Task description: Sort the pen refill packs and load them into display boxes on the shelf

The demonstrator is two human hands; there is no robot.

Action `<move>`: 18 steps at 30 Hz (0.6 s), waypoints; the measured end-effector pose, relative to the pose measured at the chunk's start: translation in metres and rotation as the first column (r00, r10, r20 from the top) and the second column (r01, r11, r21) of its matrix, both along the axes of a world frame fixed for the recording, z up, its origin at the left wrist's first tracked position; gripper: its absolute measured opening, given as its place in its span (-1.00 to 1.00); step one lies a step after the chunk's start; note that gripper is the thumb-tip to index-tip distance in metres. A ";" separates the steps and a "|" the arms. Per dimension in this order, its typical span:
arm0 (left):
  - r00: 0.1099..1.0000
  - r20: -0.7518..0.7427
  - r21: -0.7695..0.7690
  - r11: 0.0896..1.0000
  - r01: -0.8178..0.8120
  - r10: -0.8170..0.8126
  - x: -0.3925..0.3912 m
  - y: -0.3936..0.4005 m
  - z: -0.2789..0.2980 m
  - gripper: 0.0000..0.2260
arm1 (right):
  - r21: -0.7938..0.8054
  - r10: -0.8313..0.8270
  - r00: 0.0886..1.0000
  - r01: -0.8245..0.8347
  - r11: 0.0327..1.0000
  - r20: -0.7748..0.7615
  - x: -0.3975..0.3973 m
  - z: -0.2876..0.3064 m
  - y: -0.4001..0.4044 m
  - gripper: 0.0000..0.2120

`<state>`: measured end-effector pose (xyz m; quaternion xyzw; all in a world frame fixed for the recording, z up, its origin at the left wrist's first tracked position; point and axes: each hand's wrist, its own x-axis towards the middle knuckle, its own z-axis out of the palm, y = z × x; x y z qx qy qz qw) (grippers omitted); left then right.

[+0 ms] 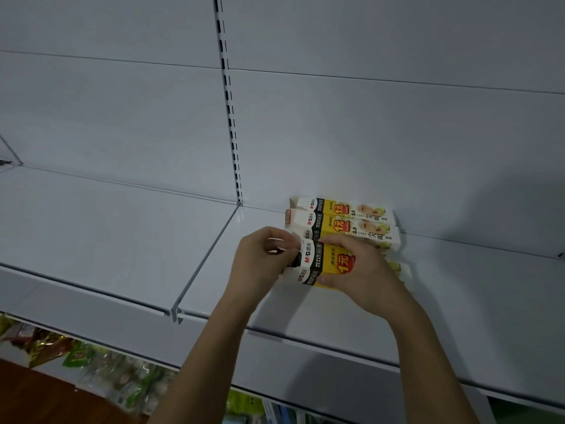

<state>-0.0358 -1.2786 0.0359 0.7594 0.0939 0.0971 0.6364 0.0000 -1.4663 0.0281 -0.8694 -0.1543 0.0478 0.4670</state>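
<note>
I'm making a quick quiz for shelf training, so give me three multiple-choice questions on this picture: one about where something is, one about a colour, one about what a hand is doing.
1. Where do the display boxes lie?
A. on the floor
B. on the shelf against the back panel
C. in a cart

2. The band on the boxes is:
A. yellow
B. blue
C. pink

3. The right hand is:
A. hanging idle
B. pointing upward
C. gripping a box

Answers: B, they lie by the panel; A, yellow shows beside the white; C, its fingers wrap the box.

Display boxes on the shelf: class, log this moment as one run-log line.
left hand: pinching front box's end flap | right hand: grip on front display box | two boxes behind, by back panel | shelf: white
</note>
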 end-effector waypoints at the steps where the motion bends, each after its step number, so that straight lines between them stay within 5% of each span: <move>1: 1.000 -0.008 0.025 1.000 0.009 -0.009 0.001 -0.004 -0.003 -0.91 | -0.014 0.007 1.000 -0.007 1.000 0.001 0.000 0.000 0.002 -0.41; 6: 0.996 -0.021 0.104 0.991 -0.079 0.081 0.002 0.008 -0.003 -0.91 | -0.048 0.002 1.000 -0.002 0.999 0.002 0.002 -0.001 -0.002 -0.41; 18: 0.979 -0.200 0.067 0.996 0.065 -0.050 0.010 -0.009 -0.022 -0.92 | -0.235 0.026 0.999 -0.020 0.972 0.021 0.000 -0.008 -0.006 -0.40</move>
